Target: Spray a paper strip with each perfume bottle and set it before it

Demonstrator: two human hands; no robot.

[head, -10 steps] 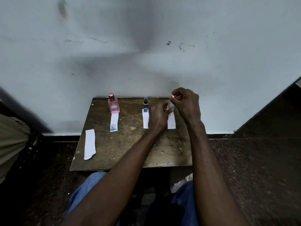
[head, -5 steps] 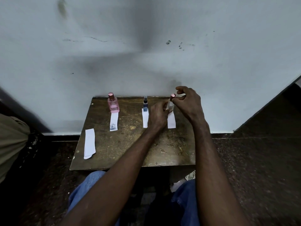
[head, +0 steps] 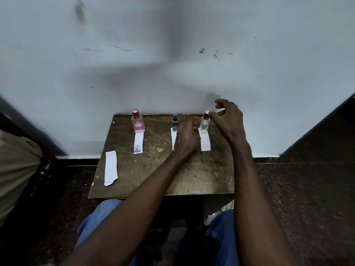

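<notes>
A small worn wooden table point(head: 149, 175) stands against a wall. Nearest, left of both hands, lies one spare paper strip point(head: 110, 168). Further on, the left hand point(head: 187, 137), loosely curled and holding nothing, covers part of the middle strip point(head: 173, 137). The right hand point(head: 228, 120), fingers spread, touches the clear bottle point(head: 204, 125) at its pink cap. Three bottles stand upright at the back, each with a strip before it: clear, dark blue point(head: 175, 122), and pink point(head: 137, 122) farthest left.
</notes>
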